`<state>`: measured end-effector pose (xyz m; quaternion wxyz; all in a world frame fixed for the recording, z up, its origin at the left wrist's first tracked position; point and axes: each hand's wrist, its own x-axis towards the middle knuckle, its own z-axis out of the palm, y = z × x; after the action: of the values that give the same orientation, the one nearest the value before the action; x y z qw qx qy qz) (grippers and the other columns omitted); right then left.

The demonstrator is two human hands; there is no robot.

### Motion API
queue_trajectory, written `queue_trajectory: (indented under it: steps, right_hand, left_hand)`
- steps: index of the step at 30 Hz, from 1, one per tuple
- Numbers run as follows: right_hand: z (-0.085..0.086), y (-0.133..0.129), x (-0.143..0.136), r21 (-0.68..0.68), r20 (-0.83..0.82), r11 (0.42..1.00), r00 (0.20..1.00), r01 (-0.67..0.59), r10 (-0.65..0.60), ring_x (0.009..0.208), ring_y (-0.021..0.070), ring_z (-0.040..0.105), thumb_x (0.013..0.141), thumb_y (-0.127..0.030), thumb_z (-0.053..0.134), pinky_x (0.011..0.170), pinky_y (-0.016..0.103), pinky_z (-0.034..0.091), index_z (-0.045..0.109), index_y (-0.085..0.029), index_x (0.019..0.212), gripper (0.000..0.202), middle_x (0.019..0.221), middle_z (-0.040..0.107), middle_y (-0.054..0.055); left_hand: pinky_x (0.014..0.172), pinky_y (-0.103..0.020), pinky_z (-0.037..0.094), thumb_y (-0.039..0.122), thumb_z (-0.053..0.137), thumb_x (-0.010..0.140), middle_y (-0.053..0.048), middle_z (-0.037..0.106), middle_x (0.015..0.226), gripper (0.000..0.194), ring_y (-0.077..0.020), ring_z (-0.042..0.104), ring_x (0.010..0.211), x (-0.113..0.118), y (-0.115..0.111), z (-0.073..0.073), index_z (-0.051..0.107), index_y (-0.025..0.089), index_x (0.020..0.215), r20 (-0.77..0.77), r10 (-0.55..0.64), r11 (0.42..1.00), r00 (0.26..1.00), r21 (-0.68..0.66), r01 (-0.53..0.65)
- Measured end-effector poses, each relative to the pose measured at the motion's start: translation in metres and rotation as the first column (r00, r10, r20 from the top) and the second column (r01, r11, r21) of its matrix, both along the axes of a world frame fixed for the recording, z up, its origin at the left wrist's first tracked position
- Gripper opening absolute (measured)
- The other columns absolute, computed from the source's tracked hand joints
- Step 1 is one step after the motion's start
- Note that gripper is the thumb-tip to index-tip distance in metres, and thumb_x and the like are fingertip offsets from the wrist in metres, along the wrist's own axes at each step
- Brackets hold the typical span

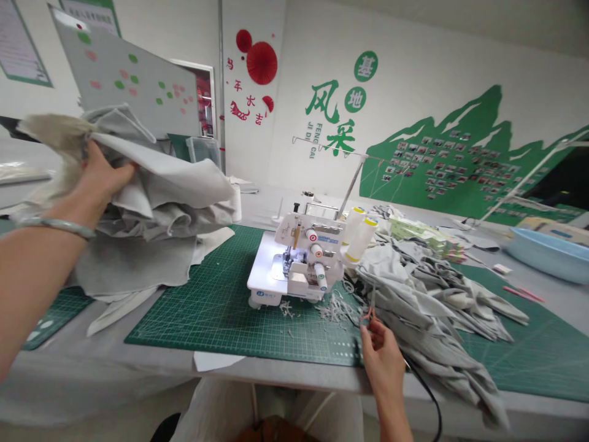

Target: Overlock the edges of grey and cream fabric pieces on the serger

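My left hand [103, 169] is closed on a thick bundle of grey and beige fabric [175, 169] above the left side of the table. Low on the right, the fingers of my right hand [381, 347] are closed round the pink handles of small scissors [369, 315], whose blades point away from me. Between my hands stands a white overlock sewing machine [306, 258], its lamp lit. Thread trimmings [338, 307] lie at its base. Beside the scissors spreads a crumpled heap of grey fabric pieces [423, 301].
Green cutting mats [202, 313] cover much of the table. White thread cones [361, 238] stand behind the machine, under a thin thread stand. To the right are a light-blue basin [550, 252], a green patterned box [421, 233] and pink tweezers [523, 293]. A black cable [427, 387] hangs over the front edge.
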<state>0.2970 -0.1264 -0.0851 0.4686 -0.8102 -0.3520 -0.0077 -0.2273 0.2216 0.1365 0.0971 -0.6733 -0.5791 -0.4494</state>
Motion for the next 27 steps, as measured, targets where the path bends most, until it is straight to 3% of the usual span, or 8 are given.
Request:
queue_trajectory:
  steps: [2,4,8,12,15,18,22,27]
  right_hand:
    - [-0.004,0.001,0.002,0.009,0.037,0.999,0.999,-0.040,0.040,0.070,0.0227,0.065,0.076,-0.052,0.050,0.069,0.034,0.050,0.062,-0.009,0.109,0.055,0.091,0.070,0.014]
    - [-0.009,0.003,0.006,0.012,0.098,0.997,0.993,-0.074,0.073,0.070,0.0223,0.065,0.079,-0.049,0.049,0.070,0.035,0.051,0.063,-0.008,0.112,0.054,0.096,0.070,0.015]
    - [-0.019,0.005,0.010,0.057,0.230,0.992,0.968,-0.114,0.098,0.079,0.0236,0.065,0.083,-0.045,0.046,0.076,0.038,0.052,0.068,-0.008,0.103,0.047,0.116,0.064,0.019]
    - [-0.016,0.003,0.006,0.093,0.283,0.988,0.955,-0.123,0.092,0.074,0.0204,0.065,0.086,-0.042,0.048,0.068,0.034,0.053,0.067,-0.010,0.105,0.043,0.121,0.061,0.018]
    - [0.004,-0.002,0.004,0.152,0.372,0.977,0.925,-0.147,0.081,0.077,0.0195,0.064,0.088,-0.038,0.049,0.069,0.032,0.053,0.067,-0.012,0.106,0.036,0.117,0.063,0.016]
    - [0.039,-0.005,0.019,0.222,0.511,0.965,0.860,-0.140,0.007,0.085,0.0214,0.063,0.088,-0.034,0.049,0.082,0.035,0.050,0.068,-0.013,0.103,0.032,0.109,0.067,0.014]
    - [0.082,0.008,0.074,0.210,0.520,0.978,0.849,-0.019,-0.095,0.074,0.0215,0.063,0.082,-0.037,0.049,0.083,0.038,0.048,0.069,-0.014,0.097,0.034,0.100,0.069,0.012]
    - [0.097,0.060,0.159,-0.203,0.211,0.971,0.974,0.125,-0.081,0.092,0.0331,0.063,0.066,-0.037,0.060,0.086,0.044,0.046,0.067,-0.008,0.103,0.047,0.101,0.068,0.019]
  left_hand:
    - [0.104,-0.069,0.021,0.056,0.048,0.088,-0.025,0.015,0.154,0.091,-0.0527,0.011,0.136,0.020,-0.019,-0.021,0.012,-0.004,0.145,-0.050,0.119,0.979,0.992,-0.164,-0.125]
    - [0.107,-0.069,0.015,0.051,0.049,0.090,-0.018,0.017,0.156,0.082,-0.0474,0.011,0.139,0.047,-0.051,-0.051,0.015,0.002,0.147,-0.159,0.095,0.993,0.983,-0.058,-0.105]
    - [0.114,-0.054,0.024,0.042,0.048,0.091,-0.014,0.028,0.153,0.069,-0.0341,0.028,0.139,0.095,-0.127,-0.122,0.023,0.010,0.147,-0.220,-0.078,0.991,0.972,0.092,0.100]
    - [0.109,-0.047,0.036,0.050,0.041,0.093,-0.016,0.041,0.146,0.065,-0.0298,0.041,0.134,0.120,-0.184,-0.194,0.030,0.014,0.145,-0.243,-0.260,0.966,0.935,-0.077,0.249]
    - [0.107,-0.049,0.036,0.051,0.039,0.093,-0.013,0.050,0.141,0.056,-0.0293,0.047,0.129,0.131,-0.209,-0.229,0.043,0.018,0.139,-0.324,-0.335,0.935,0.885,-0.228,0.271]
    - [0.110,-0.051,0.030,0.045,0.042,0.094,-0.007,0.050,0.142,0.045,-0.0299,0.046,0.131,0.138,-0.219,-0.238,0.055,0.024,0.131,-0.436,-0.372,0.921,0.819,-0.286,0.266]
    - [0.109,-0.050,0.032,0.044,0.043,0.093,-0.006,0.049,0.143,0.045,-0.0291,0.046,0.131,0.140,-0.218,-0.231,0.055,0.025,0.132,-0.485,-0.369,0.925,0.793,-0.271,0.264]
    - [0.107,-0.049,0.034,0.043,0.044,0.093,-0.006,0.051,0.141,0.044,-0.0286,0.049,0.128,0.141,-0.217,-0.227,0.056,0.024,0.131,-0.494,-0.359,0.930,0.792,-0.254,0.264]
